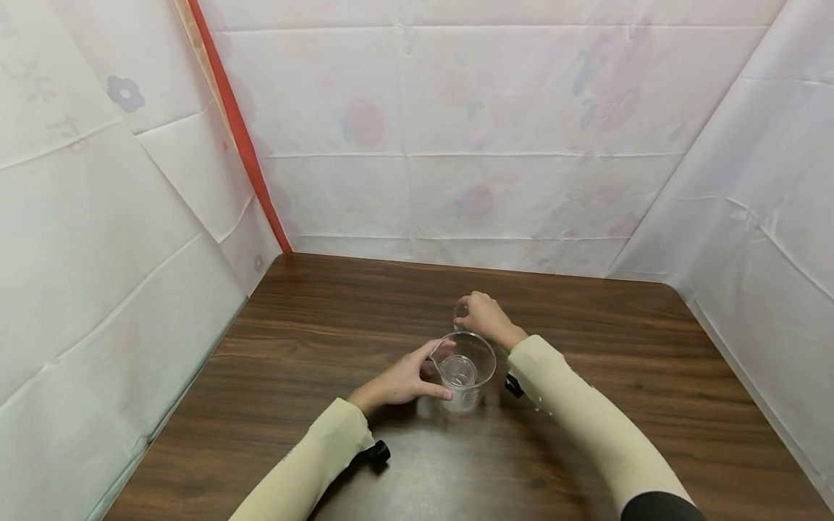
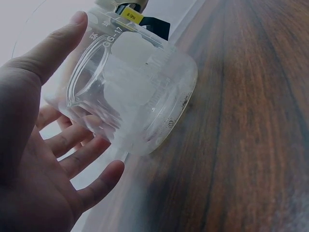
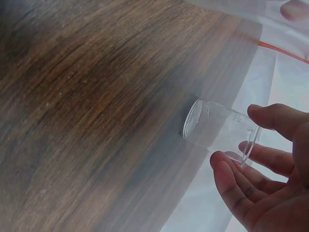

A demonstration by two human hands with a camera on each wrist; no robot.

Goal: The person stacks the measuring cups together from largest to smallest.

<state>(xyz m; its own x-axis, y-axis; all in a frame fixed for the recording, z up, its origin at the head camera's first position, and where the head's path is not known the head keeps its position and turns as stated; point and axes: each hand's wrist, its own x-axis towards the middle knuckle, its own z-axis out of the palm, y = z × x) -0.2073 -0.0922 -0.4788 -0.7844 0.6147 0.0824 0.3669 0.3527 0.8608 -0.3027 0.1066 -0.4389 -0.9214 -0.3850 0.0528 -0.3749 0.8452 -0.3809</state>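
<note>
A large clear glass beaker (image 1: 483,356) stands upright near the middle of the table, with a smaller glass vessel (image 1: 459,370) inside it. My left hand (image 1: 404,378) holds this beaker from the left, thumb at the near side and fingers curving round the far side. White markings show on the large beaker (image 2: 181,72) in the left wrist view. Just beyond it, my right hand (image 1: 487,318) pinches a small clear beaker (image 3: 215,126) near its rim between thumb and fingertips. That small beaker's base is at the tabletop; whether it touches cannot be told.
The brown wood-grain table (image 1: 313,311) reaches back to a pale printed curtain (image 1: 365,195). Similar sheets hang at left and right. A red strip (image 1: 237,126) runs down the back left corner. Small black devices (image 1: 378,454) sit at both wrists.
</note>
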